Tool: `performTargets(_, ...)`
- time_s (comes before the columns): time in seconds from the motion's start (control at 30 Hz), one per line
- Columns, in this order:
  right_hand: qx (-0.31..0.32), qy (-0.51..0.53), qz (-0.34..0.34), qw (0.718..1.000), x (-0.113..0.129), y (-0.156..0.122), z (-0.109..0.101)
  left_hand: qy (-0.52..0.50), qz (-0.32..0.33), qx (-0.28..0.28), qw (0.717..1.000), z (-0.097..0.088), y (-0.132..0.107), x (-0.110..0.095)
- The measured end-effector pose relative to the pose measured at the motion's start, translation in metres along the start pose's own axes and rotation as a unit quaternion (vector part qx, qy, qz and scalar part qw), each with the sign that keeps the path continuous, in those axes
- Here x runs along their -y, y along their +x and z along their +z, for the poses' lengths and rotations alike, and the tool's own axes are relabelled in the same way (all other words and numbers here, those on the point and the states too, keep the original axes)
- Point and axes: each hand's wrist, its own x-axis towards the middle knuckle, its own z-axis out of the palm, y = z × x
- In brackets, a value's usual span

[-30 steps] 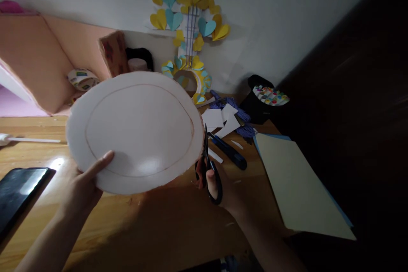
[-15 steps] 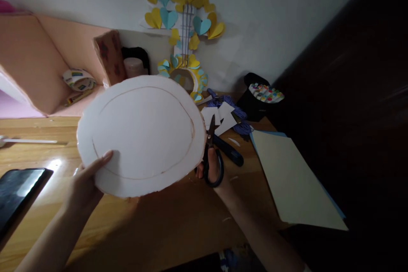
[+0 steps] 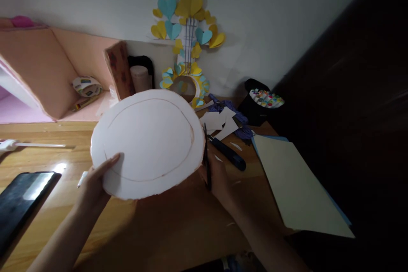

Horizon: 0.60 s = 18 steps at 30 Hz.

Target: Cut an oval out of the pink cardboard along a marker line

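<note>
A white oval board [image 3: 153, 136] with rough-cut edges is held up above the table, and a pencil-like ring is drawn inside its rim. My left hand [image 3: 97, 178] grips its lower left edge, thumb on top and fingers hidden beneath. Black-handled scissors [image 3: 208, 168] are in my right hand [image 3: 216, 174], seen nearly edge-on along the board's right side. Whether the blades touch the board I cannot tell. Just right of them a dark blue utility knife [image 3: 230, 153] lies on the table.
White paper scraps [image 3: 223, 121] and purple yarn [image 3: 240, 119] lie behind the knife. Cream paper sheets [image 3: 299, 182] are at the right, a black pot of markers [image 3: 263, 102] behind. A phone [image 3: 25, 191] and glue gun [image 3: 9, 145] lie left. A paper-heart ornament [image 3: 189, 42] leans on the wall.
The scissors have turned from showing their handle loops to nearly edge-on beside the board. The board sits slightly further right relative to the left edge, and the view has shifted upward a little.
</note>
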Motion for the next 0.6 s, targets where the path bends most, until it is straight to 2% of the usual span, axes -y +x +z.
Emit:
performTargets(0.13,-0.023,-0.134,-0.063,0.989,0.000,-0.006,0.003,-0.026,0.024,-0.001,0.999,-0.004,0.005,-0.004)
performTargets(0.3,-0.041,-0.222,-0.117,0.967,0.004,-0.009,-0.001,-0.037,0.035,0.001,0.999,-0.007,0.006,-0.012)
performTargets(0.43,-0.056,-0.220,-0.135,0.964,0.004,-0.012,0.001,-0.040,0.035,0.005,0.999,-0.005,0.003,-0.014)
performTargets(0.6,-0.079,-0.161,-0.108,0.978,-0.004,-0.014,0.008,-0.025,0.022,0.012,0.999,-0.003,0.004,-0.009)
